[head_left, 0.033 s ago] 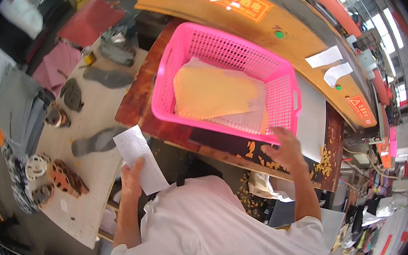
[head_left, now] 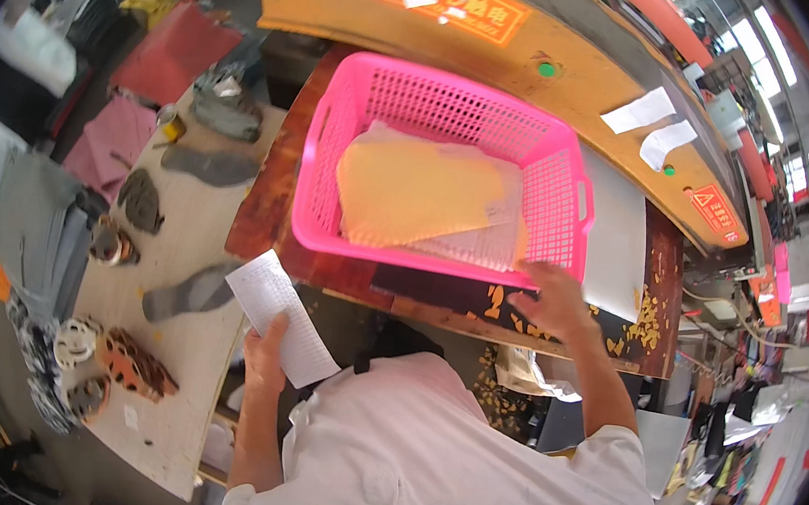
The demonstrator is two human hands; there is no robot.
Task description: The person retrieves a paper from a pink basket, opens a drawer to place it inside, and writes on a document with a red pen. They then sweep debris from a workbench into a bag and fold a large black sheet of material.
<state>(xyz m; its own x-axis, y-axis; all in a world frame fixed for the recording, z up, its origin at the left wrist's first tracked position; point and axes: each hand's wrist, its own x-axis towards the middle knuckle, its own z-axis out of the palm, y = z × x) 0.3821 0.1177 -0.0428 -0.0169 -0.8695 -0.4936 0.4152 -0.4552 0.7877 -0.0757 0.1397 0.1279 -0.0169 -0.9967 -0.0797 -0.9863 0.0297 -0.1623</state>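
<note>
Left hand (head_left: 263, 354) is gripping a white rectangular paper slip (head_left: 281, 318), fingers closed around its lower edge, holding it above the gap beside the dark wooden desk (head_left: 275, 208). Right hand (head_left: 550, 304) is resting with fingers spread against the near rim of a pink perforated plastic basket (head_left: 459, 124), which is holding flat yellow-tan sheets (head_left: 411, 193).

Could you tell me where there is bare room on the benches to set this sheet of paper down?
Free: the white board right of the pink basket, and the pale table near the grey sole. Crowded: the table's left edge and the scrap-strewn bench front.
</note>
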